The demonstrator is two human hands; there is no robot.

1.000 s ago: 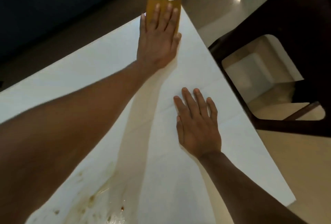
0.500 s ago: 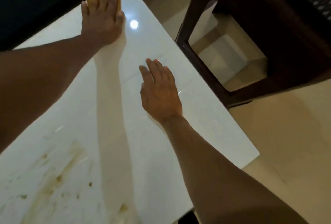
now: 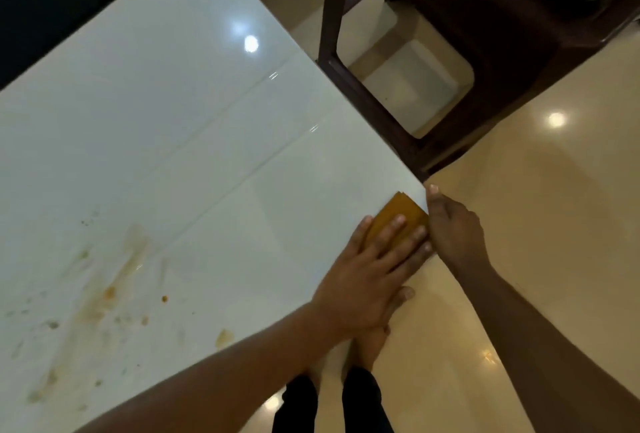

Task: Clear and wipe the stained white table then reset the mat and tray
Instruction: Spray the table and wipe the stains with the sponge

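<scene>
White table (image 3: pixel 194 127) fills most of the view: big glossy slab, hard and slick with lamp glare on it. I judge it too heavy to shift, and nothing here needs lifting anyway; I just need pressure on its surface. The mat and tray aren't in view, so I judge clearing is done and wiping is under way.

Dark chair (image 3: pixel 450 51) stands off the far right edge, close to the table, on the shiny beige floor (image 3: pixel 554 224).

Stains (image 3: pixel 104 294) sit on the near-left part of the top: brownish-orange smears and specks, well apart from where I'm working. They look partly dried, so I'd guess they need firm repeated passes.

My left hand (image 3: pixel 367 280) is flat, fingers straight and spread, pressing down on the cloth at the table's right edge. My right hand (image 3: pixel 453 231) hangs just off that edge beside the cloth, fingers bent, thumb up by the table corner. It looks cupped to catch what comes off, but I cannot tell whether it grips anything.

Cloth (image 3: pixel 398 214): small orange-yellow pad at the edge, mostly under my left fingers. Could be a sponge; I can't say which. Looks soft and light, and should slide easily on the gloss. Best handled palm-flat on top, since pinching an edge would bunch it.
</scene>
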